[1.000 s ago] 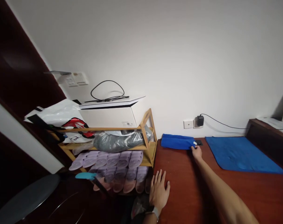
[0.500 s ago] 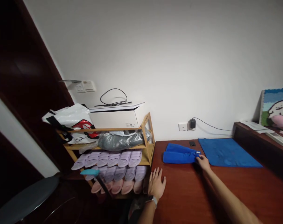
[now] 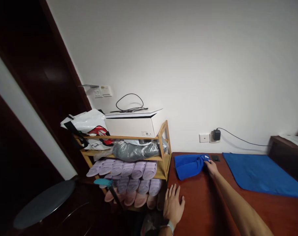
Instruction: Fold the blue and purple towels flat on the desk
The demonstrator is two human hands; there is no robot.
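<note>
A bright blue cloth (image 3: 189,166), bunched at its right end with a small white tag, lies folded on the reddish-brown desk (image 3: 195,203). My right hand (image 3: 212,168) has its fingers closed on that bunched end; the fingertips are partly hidden. Flat near the left edge of the desk rests my left hand (image 3: 173,204), fingers stretched out and holding nothing. A watch band (image 3: 170,226) circles my left wrist. To the right of the cloth, a larger blue mat (image 3: 264,173) is spread flat on the desk.
Left of the desk stands a wooden rack (image 3: 167,160) with rows of slippers (image 3: 139,169), a white box (image 3: 130,127) and a white bag (image 3: 89,121). A round dark seat (image 3: 44,205) is at lower left. A black plug (image 3: 216,134) sits in the wall socket.
My right hand has shifted the cloth's bunched end back toward the wall, and the cloth now lies at a different angle. My left hand stays flat. The view has turned left.
</note>
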